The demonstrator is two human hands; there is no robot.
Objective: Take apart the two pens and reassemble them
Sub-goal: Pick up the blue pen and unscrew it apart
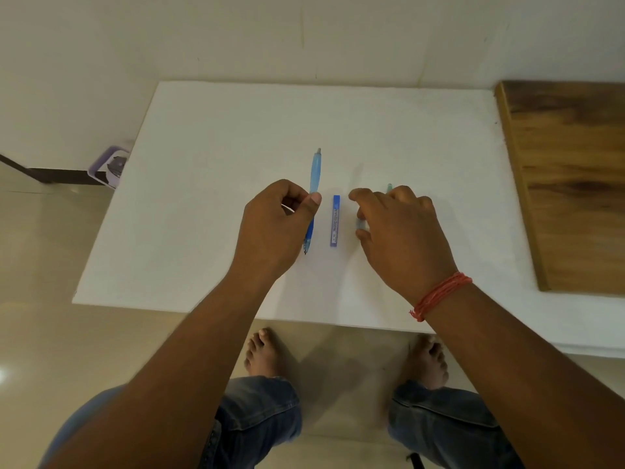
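A translucent blue pen (315,170) lies lengthwise on the white table (203,198), tip toward me. My left hand (274,225) pinches its middle between thumb and fingers. A second, teal pen (389,188) lies to the right, mostly hidden under my right hand (399,228), whose fingers curl around its barrel (361,225). Between the two pens rests a small blue rectangular case (335,220), untouched.
A wooden board (575,184) lies at the table's right side. A purple-rimmed box (110,165) sits on the floor past the left edge. My bare feet and jeans show below the table's front edge. A wall stands close behind the table.
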